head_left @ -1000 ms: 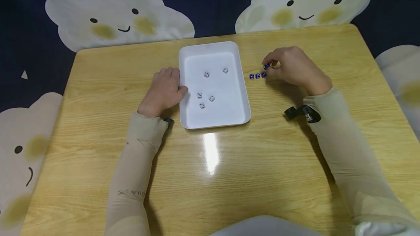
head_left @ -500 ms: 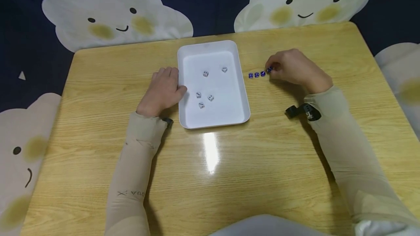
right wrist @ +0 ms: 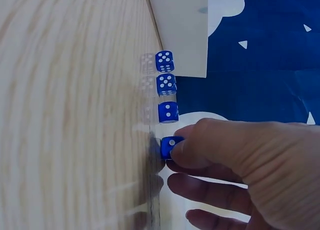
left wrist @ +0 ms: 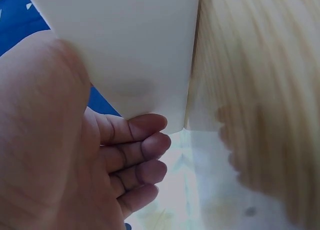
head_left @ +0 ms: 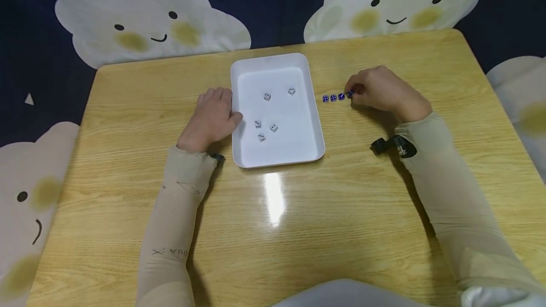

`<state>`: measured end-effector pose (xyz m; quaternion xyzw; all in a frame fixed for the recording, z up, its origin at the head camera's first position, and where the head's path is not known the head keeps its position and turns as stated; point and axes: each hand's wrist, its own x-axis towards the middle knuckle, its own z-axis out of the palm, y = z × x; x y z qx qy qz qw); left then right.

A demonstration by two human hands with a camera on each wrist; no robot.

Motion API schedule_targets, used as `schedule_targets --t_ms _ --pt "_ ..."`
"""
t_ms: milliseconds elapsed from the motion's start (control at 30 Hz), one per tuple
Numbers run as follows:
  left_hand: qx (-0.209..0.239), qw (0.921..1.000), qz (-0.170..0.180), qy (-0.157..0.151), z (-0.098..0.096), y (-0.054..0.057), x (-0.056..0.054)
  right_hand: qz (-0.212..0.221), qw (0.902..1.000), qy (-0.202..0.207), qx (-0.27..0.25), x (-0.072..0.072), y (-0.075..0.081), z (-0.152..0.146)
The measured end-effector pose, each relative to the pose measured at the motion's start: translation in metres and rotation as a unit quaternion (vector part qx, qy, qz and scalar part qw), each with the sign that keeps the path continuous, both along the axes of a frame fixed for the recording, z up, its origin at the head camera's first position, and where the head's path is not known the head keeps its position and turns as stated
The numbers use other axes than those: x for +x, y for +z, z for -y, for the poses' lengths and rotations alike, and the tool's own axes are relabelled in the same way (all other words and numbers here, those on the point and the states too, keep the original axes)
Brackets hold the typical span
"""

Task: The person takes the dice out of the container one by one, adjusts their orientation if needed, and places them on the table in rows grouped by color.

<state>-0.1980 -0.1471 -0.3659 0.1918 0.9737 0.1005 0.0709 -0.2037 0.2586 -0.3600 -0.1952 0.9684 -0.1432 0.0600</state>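
Observation:
My right hand (head_left: 377,90) pinches a blue die (right wrist: 166,148) between thumb and finger, down at the tabletop. This die is at the right end of a short row, a small gap from three other blue dice (head_left: 333,98) with white dots. To the left, my left hand (head_left: 210,118) holds the white tray (head_left: 296,139) by its left side, thumb over the rim and fingers along the outer wall. Inside the tray several white dice (head_left: 267,96) lie scattered. In the right wrist view, the thumb covers part of the pinched die.
The wooden table (head_left: 281,240) bears the tray near its far edge. A dark blue cloth with cloud faces (head_left: 277,4) hangs behind it. The blue row begins close beside the tray's right wall.
My right hand has moved slightly right and toward me, bringing the pinched blue die from behind the row down to its right end. The left hand stays at the tray.

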Motion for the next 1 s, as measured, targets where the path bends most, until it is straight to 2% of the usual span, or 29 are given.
schedule_targets --t_ms 367,533,700,833,1000 --pt "0.011 0.9999 0.008 0.002 0.003 -0.005 0.003 0.042 0.9991 -0.008 -0.007 -0.001 -0.001 -0.001" --pt "0.011 0.9999 0.003 -0.002 0.003 -0.004 0.002 0.047 0.9982 -0.03 -0.021 0.003 0.01 -0.009" --pt "0.017 0.9997 -0.014 -0.007 0.003 0.001 0.0 0.009 0.9986 -0.043 -0.031 0.004 0.022 -0.008" --pt "0.015 0.9998 -0.01 -0.002 0.004 0.002 0.0 -0.036 0.9985 -0.021 -0.035 0.009 0.029 0.003" --pt "0.016 0.9999 0.003 -0.005 0.004 0.0 -0.001 -0.087 0.9952 0.012 -0.043 0.025 0.039 0.017"
